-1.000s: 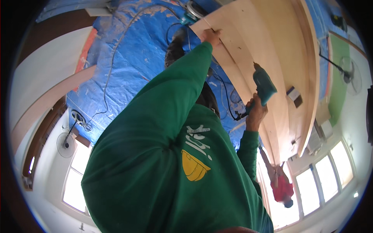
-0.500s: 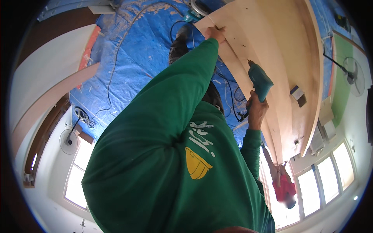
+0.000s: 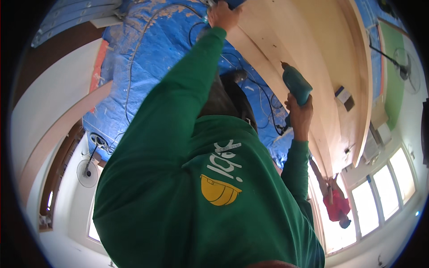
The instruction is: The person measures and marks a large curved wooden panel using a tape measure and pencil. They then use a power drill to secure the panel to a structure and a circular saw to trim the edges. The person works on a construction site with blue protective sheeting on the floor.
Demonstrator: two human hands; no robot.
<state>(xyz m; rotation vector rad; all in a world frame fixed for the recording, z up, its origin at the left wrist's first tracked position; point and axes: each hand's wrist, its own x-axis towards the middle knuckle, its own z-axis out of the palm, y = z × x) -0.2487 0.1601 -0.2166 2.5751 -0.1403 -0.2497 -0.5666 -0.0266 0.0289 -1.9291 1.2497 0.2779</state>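
Blue plastic sheeting [image 3: 165, 58] covers the floor across the upper left and centre of the frame, in a room with white walls and bright windows [image 3: 386, 196] at lower right, all bent by a fisheye lens. Seen from the head camera, the wearer's green sweatshirt [image 3: 210, 178] fills the lower middle. Just right of centre, the right hand [image 3: 300, 114] is closed around the handle of a teal power drill [image 3: 297, 85], fingers wrapped firmly. This drill's nose points toward the upper left, its body slanting from lower right to upper left; whether the tip touches wood cannot be told. Behind it, a long pale wooden panel [image 3: 319, 58] stretches from the top edge down toward the lower right, curving with the lens. At top centre, the left hand [image 3: 223, 17] is beside the panel's near corner, fingers bent; its grip cannot be made out, though a dark blue object [image 3: 234, 3] shows next to it. A small dark box [image 3: 344, 97] rests on the panel, right of the drill. At lower right, a co-worker in red [image 3: 336, 205] appears upside down.
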